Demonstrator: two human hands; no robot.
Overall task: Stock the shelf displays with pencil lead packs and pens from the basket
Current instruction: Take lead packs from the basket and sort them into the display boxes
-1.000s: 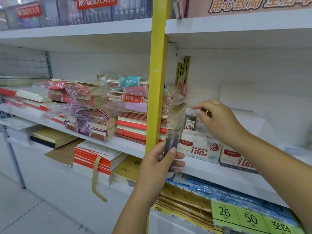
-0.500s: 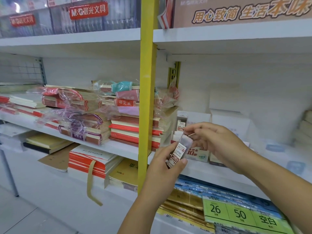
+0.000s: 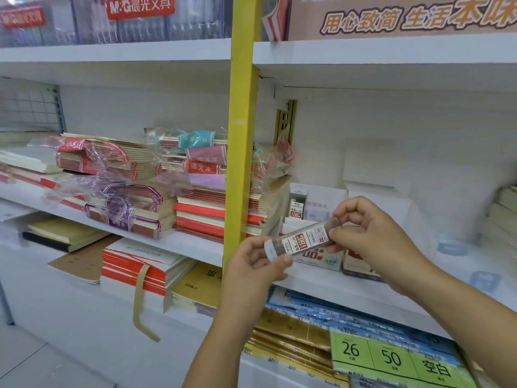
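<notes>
A clear pencil lead pack (image 3: 303, 240) with a white cap and a red-and-white label lies tilted between both hands, in front of the middle shelf. My left hand (image 3: 256, 264) pinches its capped lower end. My right hand (image 3: 366, 233) pinches its upper end. Behind them a white display box (image 3: 319, 257) marked 100 stands on the shelf, with one lead pack (image 3: 297, 204) upright in it. A second similar box (image 3: 354, 261) sits to its right, partly hidden by my right hand. No basket or pens are in view.
A yellow upright post (image 3: 242, 130) divides the shelving just left of my hands. Wrapped notebook stacks (image 3: 134, 191) fill the shelf to the left. Blue and green paper packs (image 3: 391, 357) lie on the shelf below. White boxes (image 3: 375, 175) stand against the back wall.
My right hand came down from the display box to the pack held by my left hand. The pack turned from upright to tilted, and both hands now hold it.
</notes>
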